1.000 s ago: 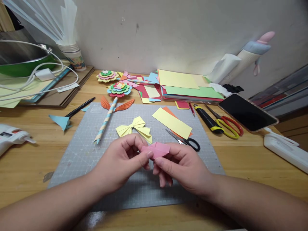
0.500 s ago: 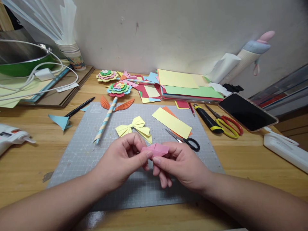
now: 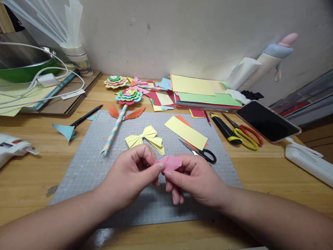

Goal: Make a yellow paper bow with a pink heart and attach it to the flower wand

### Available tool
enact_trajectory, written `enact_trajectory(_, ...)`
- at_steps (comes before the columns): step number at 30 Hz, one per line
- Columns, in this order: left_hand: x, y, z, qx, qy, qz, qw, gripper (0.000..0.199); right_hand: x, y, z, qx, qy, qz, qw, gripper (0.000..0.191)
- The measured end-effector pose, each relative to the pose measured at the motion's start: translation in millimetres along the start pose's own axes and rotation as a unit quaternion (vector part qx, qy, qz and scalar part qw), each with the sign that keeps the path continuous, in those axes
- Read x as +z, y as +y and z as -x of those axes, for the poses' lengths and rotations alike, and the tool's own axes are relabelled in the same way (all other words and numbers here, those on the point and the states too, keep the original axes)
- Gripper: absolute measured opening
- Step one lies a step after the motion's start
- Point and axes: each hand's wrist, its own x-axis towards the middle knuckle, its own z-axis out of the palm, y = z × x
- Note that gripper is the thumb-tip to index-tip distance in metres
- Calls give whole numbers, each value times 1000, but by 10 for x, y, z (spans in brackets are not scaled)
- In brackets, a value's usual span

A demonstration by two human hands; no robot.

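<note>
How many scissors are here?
2: black-handled scissors on the grey mat, beside the yellow strip; red-and-yellow-handled scissors between the utility knife and the phone. Others might be hidden.

Even, moderate light; a soft shadow darkens the mat [image 3: 85, 166] beneath the 2 hands [image 3: 127, 177]. Pale glare marks the near worktop [image 3: 145, 238], left of centre. Wide-angle stretching distorts the edges.
</note>
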Motion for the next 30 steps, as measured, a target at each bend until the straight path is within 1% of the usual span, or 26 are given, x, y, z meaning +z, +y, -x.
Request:
enact_trajectory(5, -10, -13, -11, -24, -12, 10, 1000, 26, -7, -8, 2, -1, 1, 3, 1000, 25)
enact_trajectory(8, -8, -12, -27, -38, -29, 48, 998, 25, -12, -12, 5, -6, 2, -3, 1000, 25)
enact_trajectory(11, -6, -8, -46, -55, -62, 82, 993, 27, -16, -7, 10, -16, 6, -9, 1000, 26)
enact_trajectory(14, -14, 3, -52, -73, -97, 55, 991, 22, -18, -3, 11, -24, 10, -11, 1000, 26)
enact_trajectory(16, -24, 8, -52, -79, -97, 46, 991, 23, -18, -3, 10, -23, 12, -10, 1000, 27)
enact_trajectory(22, -40, -10, -57, -97, -95, 79, 988, 21, -15, -10, 12, -18, 18, -8, 1000, 28)
enact_trajectory(30, -55, -15, -50, -99, -96, 86, 987, 21, -16, -29, 19, -16, 22, 1, 1000, 27)
